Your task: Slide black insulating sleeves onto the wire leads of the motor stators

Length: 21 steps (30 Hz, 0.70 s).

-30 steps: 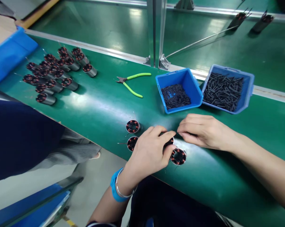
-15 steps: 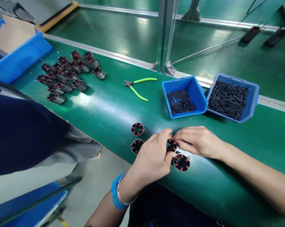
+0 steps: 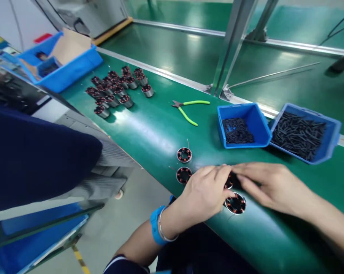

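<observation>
One wire coil (image 3: 229,182) between the two hands, partly covered by the left hand (image 3: 207,194), with fingers curled over its far side and thumb at its near side. Right hand (image 3: 274,186) up against the other side of the same coil, fingers bent and close together, thumb just below; cannot tell about anything pinched there. Just beside, toward the body, a second coil (image 3: 236,203), close to the left thumb. Left of the left hand, two more coils (image 3: 184,176), wire ends sticking out, all on a green table (image 3: 149,133). Farther back, green-handled pliers (image 3: 181,104), lying spread open. To the right, a blue bin (image 3: 261,131) with thin black pieces, and behind its right corner a paler bin (image 3: 328,146) with a fuller heap. Far left, a crowd of coils (image 3: 113,91), then a big blue box (image 3: 75,70) holding cardboard (image 3: 70,45). At the left edge, another person (image 3: 32,156) in dark clothing.
</observation>
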Each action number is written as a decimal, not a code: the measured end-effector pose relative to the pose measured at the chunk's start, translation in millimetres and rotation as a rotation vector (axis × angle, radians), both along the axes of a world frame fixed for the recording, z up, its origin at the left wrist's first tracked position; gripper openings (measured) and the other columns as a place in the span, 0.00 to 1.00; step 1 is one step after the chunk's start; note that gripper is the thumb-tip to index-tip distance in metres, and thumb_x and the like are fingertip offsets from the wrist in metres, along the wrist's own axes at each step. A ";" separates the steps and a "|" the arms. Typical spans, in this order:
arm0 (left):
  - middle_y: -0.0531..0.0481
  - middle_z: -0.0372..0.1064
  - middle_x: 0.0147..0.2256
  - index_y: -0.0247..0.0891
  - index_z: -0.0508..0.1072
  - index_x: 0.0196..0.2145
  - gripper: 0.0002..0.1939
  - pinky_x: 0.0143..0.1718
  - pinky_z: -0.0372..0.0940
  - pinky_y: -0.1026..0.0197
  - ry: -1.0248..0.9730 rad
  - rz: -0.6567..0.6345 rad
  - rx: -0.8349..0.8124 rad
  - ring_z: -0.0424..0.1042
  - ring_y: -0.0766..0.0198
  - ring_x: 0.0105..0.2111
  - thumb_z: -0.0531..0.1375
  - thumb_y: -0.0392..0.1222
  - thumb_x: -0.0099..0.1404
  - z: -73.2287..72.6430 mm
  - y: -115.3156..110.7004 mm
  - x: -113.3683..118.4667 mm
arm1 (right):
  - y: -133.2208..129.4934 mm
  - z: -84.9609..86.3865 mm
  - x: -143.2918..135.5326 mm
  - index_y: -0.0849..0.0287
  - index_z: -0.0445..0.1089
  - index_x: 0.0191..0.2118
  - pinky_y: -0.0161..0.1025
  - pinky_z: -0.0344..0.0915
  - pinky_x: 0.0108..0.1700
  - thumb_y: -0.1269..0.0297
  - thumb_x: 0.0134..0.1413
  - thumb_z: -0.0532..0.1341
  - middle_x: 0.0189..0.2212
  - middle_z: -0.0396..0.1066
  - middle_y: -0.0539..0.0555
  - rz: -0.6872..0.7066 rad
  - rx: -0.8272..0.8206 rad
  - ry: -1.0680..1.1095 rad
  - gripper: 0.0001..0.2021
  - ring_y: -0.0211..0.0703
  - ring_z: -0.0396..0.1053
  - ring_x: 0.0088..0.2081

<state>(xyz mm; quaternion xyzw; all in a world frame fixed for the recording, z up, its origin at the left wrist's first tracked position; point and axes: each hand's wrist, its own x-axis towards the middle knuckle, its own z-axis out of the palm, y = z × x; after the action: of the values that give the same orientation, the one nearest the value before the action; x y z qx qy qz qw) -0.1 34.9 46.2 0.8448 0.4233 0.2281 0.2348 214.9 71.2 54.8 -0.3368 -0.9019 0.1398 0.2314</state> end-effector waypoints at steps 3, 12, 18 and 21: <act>0.41 0.73 0.51 0.39 0.69 0.51 0.15 0.54 0.67 0.47 -0.138 0.155 0.201 0.71 0.52 0.52 0.59 0.39 0.66 6.9 -13.8 -21.1 | 50.6 5.9 -3.0 0.58 0.77 0.43 0.42 0.75 0.38 0.66 0.62 0.58 0.37 0.81 0.56 -0.156 0.111 0.006 0.11 0.47 0.79 0.35; 0.44 0.66 0.42 0.40 0.75 0.41 0.11 0.42 0.74 0.54 -0.107 0.550 0.061 0.73 0.56 0.42 0.66 0.46 0.63 -23.1 -40.1 -48.4 | 153.7 -57.4 0.3 0.51 0.74 0.26 0.41 0.60 0.25 0.60 0.51 0.66 0.17 0.69 0.50 -0.146 0.102 -0.174 0.06 0.43 0.63 0.19; 0.40 0.64 0.50 0.39 0.73 0.43 0.09 0.52 0.73 0.50 -0.294 0.202 0.017 0.71 0.54 0.53 0.59 0.34 0.64 -30.8 -29.5 -40.6 | 130.4 -41.1 10.7 0.52 0.74 0.29 0.42 0.64 0.31 0.61 0.53 0.62 0.28 0.74 0.54 -0.195 0.098 -0.158 0.05 0.44 0.68 0.26; 0.40 0.65 0.47 0.37 0.69 0.45 0.14 0.50 0.73 0.47 -0.335 0.302 0.008 0.72 0.52 0.51 0.62 0.38 0.61 -33.4 -24.4 -32.5 | 116.4 -21.2 8.1 0.55 0.70 0.26 0.43 0.64 0.30 0.66 0.48 0.61 0.25 0.72 0.54 -0.353 0.081 -0.118 0.03 0.45 0.67 0.25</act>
<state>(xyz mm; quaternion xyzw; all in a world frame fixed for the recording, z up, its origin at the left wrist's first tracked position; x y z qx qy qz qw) -32.6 10.5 12.8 0.7230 0.4992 0.3996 0.2615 223.0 187.7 33.7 -0.4879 -0.8457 0.0406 0.2126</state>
